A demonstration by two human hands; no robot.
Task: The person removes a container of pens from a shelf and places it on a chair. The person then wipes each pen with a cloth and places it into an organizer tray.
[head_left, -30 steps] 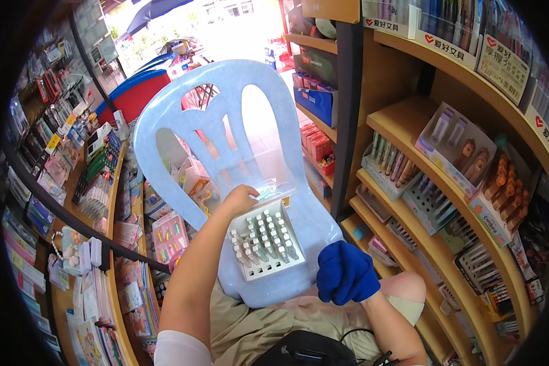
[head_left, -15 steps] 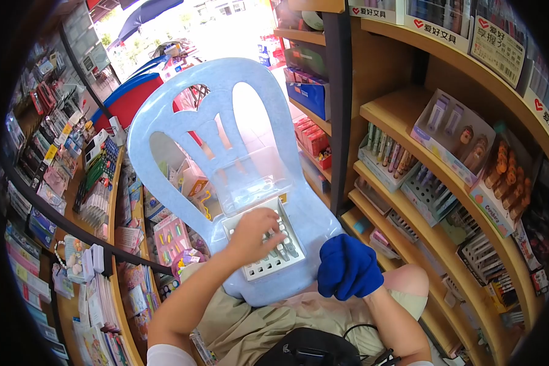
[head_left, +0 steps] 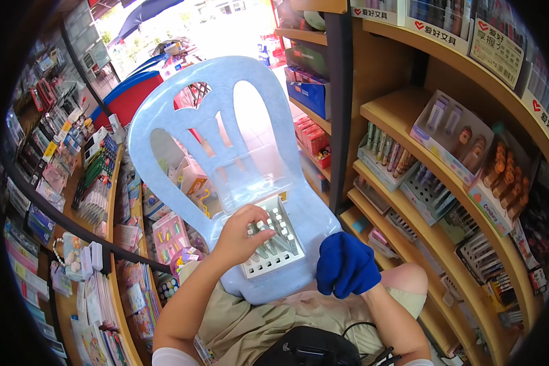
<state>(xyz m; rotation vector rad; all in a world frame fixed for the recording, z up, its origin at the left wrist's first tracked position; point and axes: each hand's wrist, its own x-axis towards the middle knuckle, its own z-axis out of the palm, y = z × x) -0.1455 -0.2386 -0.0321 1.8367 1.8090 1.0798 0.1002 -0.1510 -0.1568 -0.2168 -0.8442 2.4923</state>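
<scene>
Left hand [head_left: 239, 238] over the white box's [head_left: 287, 265] ten-o'clock side, grip apart; blue-covered right hand [head_left: 348, 266] toward four o'clock, grip unclear.

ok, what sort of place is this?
Most likely a stationery shop. Boxed pens line the wooden shelves on the right of the picture, booklets are stacked at lower left, and small packs hang at upper left.
</scene>
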